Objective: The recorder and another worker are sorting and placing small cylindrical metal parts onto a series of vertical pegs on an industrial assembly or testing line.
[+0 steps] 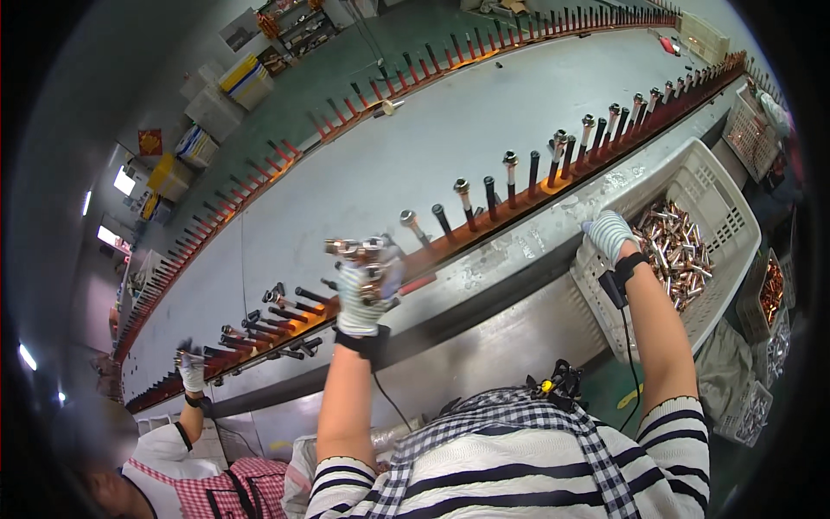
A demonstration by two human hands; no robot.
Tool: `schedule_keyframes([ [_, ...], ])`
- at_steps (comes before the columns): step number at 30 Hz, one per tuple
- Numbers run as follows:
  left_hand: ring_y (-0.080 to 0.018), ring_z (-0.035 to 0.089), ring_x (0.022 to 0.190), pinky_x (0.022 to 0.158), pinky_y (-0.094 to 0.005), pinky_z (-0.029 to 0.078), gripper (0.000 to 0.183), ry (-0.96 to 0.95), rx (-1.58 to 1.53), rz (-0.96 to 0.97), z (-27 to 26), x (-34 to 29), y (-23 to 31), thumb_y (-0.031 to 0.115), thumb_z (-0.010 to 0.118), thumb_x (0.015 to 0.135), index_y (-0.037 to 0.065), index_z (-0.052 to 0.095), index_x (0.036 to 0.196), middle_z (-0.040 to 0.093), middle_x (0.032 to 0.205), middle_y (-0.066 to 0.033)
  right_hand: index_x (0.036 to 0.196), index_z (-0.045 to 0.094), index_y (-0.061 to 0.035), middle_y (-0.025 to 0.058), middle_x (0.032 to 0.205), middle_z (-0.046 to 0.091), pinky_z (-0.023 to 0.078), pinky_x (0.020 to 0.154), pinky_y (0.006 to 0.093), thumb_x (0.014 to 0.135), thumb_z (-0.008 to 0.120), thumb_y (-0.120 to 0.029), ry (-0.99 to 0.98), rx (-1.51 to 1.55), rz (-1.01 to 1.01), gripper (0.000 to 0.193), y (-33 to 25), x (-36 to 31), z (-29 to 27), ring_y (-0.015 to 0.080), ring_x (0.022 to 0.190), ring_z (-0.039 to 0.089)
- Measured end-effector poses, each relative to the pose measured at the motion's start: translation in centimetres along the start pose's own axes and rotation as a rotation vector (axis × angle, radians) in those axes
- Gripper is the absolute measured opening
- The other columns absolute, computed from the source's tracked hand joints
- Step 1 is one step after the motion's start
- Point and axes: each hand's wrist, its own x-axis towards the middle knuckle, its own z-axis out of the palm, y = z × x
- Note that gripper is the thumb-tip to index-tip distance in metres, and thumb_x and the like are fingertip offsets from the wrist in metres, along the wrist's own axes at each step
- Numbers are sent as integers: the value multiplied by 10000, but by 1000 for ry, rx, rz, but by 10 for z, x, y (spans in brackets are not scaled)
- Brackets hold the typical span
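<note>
In my gloved left hand (361,298), raised over the near row of pegs, is a bunch of metal pipe fittings (373,248) with shiny nut-like ends. Motion blurs the hand and the bunch. My gloved right hand (612,235) grips the left rim of a pale plastic crate (735,208). Inside the crate lies a heap of copper and silver fittings (674,251). Black-tipped pegs (490,197) stand along the line's near edge. Some carry a fitting on top, such as the capped fitting (510,160) right of my left hand. Both wrists wear black bands with cords.
A co-worker's gloved hand (190,368) works at the same row on the left. A broad grey tabletop (346,190) lies between the near and far peg rows. More baskets of parts (772,290) stand at the right. Orange glow shows under some pegs.
</note>
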Motion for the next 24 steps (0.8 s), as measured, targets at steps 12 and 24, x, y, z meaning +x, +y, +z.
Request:
schedule_keyframes([
  [12, -258, 581, 704, 649, -365, 476, 69, 134, 219, 183, 15, 27, 1, 98, 676, 702, 57, 622, 717, 603, 829, -102, 941, 638, 67, 298, 977, 598, 466, 849, 419, 795, 594, -382, -118, 0, 40, 475, -8, -2, -9, 408, 984, 576],
  [24, -275, 578, 819, 749, -391, 438, 286, -446, 672, 246, 86, 46, 20, 356, 726, 654, 141, 680, 837, 643, 859, -60, 895, 648, 49, 289, 933, 603, 471, 823, 422, 789, 564, -373, -103, -30, -13, 444, -5, 1, -1, 403, 944, 590],
])
